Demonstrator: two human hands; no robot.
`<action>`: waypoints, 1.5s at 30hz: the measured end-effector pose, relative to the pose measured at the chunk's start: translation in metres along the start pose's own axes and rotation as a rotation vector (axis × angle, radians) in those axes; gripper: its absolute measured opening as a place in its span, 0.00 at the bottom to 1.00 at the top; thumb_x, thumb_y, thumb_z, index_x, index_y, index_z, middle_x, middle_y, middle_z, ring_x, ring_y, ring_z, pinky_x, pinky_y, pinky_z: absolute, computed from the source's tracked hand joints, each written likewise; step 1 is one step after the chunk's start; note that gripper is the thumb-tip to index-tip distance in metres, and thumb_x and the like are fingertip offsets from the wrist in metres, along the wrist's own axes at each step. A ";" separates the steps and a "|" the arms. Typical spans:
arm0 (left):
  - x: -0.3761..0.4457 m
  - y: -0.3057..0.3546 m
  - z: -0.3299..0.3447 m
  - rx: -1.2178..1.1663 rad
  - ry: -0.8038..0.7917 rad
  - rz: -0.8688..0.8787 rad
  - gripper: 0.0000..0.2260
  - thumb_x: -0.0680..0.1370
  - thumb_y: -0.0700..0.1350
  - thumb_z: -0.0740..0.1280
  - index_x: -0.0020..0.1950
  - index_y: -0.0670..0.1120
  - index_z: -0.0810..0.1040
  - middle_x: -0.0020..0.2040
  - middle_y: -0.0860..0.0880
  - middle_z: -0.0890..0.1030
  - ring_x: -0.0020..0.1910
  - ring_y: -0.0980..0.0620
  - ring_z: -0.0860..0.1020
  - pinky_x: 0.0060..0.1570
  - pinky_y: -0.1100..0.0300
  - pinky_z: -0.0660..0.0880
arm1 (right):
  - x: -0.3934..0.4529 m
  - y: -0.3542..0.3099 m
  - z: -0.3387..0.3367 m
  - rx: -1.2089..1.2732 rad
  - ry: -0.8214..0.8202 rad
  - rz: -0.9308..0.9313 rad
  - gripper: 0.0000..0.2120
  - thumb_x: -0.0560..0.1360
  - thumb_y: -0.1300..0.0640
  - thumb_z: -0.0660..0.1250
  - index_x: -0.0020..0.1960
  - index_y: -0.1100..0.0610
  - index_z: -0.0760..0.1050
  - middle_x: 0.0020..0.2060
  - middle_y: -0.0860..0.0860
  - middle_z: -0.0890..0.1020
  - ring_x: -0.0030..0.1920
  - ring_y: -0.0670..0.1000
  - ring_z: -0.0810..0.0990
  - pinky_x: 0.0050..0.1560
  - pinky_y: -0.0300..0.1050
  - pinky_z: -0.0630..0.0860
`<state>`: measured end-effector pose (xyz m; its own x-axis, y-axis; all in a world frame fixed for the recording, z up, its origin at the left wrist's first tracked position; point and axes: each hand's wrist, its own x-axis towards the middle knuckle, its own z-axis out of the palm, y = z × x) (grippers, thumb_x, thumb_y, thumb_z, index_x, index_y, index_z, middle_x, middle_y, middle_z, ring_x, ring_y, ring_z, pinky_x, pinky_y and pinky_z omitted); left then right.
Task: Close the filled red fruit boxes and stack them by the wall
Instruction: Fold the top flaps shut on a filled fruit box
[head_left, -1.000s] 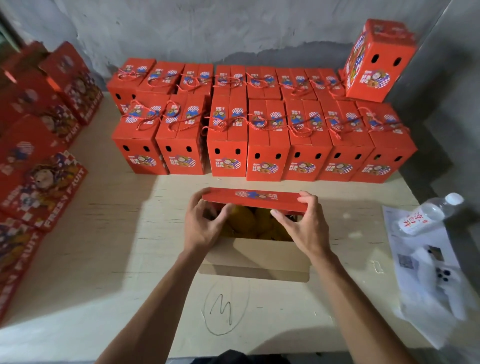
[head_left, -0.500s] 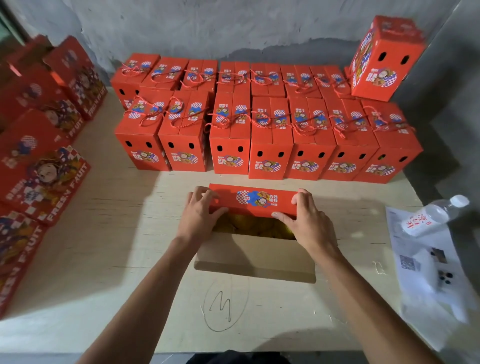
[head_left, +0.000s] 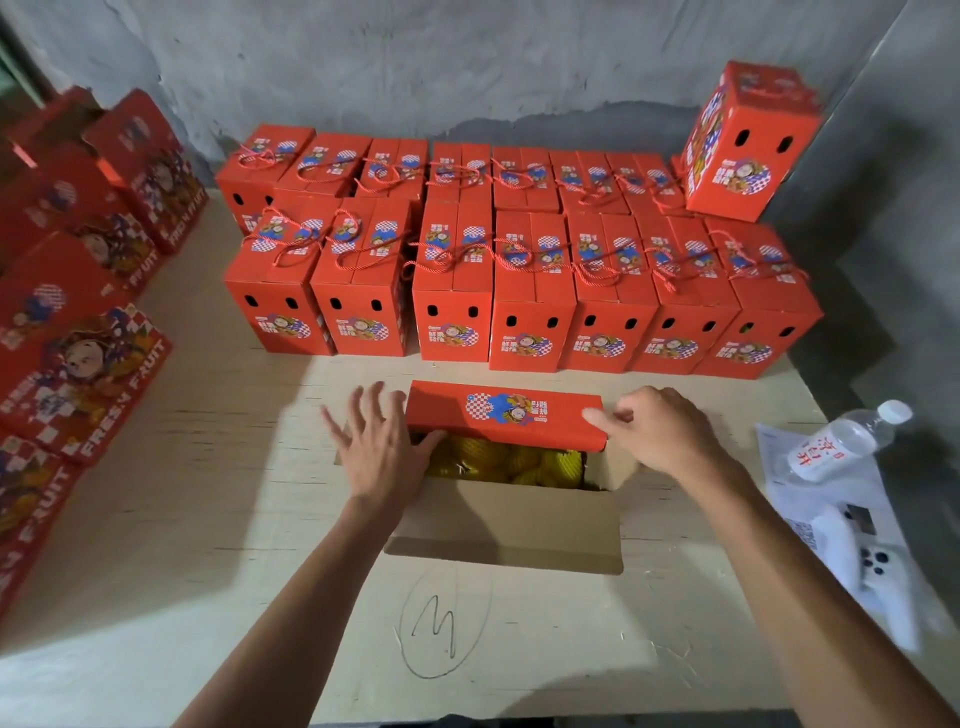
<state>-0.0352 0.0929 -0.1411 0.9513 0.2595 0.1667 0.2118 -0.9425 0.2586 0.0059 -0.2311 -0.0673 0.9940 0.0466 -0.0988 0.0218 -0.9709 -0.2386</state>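
Observation:
An open fruit box (head_left: 509, 519) stands on the table in front of me, its brown near flap lying out toward me. Yellow netted fruit (head_left: 498, 460) shows inside. The far red flap (head_left: 504, 413) is folded over the far half of the opening. My left hand (head_left: 376, 452) is at the flap's left end with fingers spread and thumb by the flap's edge. My right hand (head_left: 660, 436) grips the flap's right end, thumb on top. Two rows of closed red boxes (head_left: 530, 291) stand by the wall, with one more box (head_left: 748, 140) stacked on the right end.
Flat and leaning red boxes (head_left: 78, 364) crowd the table's left side. To the right lie a water bottle (head_left: 841, 441), a printed sheet (head_left: 810, 499) and a white controller (head_left: 883, 571). A pencilled "3" in a circle marks the wooden table (head_left: 208, 519) near me.
The red flap has come down further over the fruit. My left hand has let go of its end and spread its fingers; my right hand stays on the right end.

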 end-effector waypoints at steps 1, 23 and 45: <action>-0.001 0.000 -0.001 0.005 -0.042 -0.093 0.40 0.72 0.72 0.68 0.73 0.47 0.68 0.79 0.43 0.64 0.80 0.38 0.56 0.75 0.31 0.44 | -0.004 -0.007 0.001 0.217 -0.063 -0.017 0.31 0.80 0.29 0.58 0.35 0.54 0.78 0.26 0.43 0.81 0.29 0.44 0.81 0.37 0.39 0.72; -0.037 -0.029 0.003 -0.729 -0.081 0.300 0.14 0.86 0.45 0.54 0.63 0.53 0.78 0.60 0.57 0.79 0.59 0.58 0.77 0.56 0.60 0.75 | -0.064 -0.005 0.091 0.516 0.332 -0.366 0.10 0.83 0.67 0.63 0.58 0.59 0.82 0.64 0.47 0.79 0.67 0.48 0.75 0.68 0.44 0.72; -0.025 0.032 0.013 -0.295 0.118 0.472 0.15 0.83 0.51 0.66 0.66 0.45 0.79 0.65 0.45 0.78 0.64 0.42 0.76 0.67 0.41 0.72 | -0.027 -0.030 0.084 0.196 0.393 -0.273 0.22 0.78 0.43 0.72 0.61 0.60 0.82 0.59 0.53 0.80 0.60 0.55 0.78 0.61 0.55 0.77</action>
<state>-0.0493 0.0535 -0.1492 0.8926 -0.1377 0.4294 -0.3178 -0.8675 0.3826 -0.0309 -0.1840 -0.1382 0.9207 0.1640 0.3542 0.3035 -0.8714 -0.3855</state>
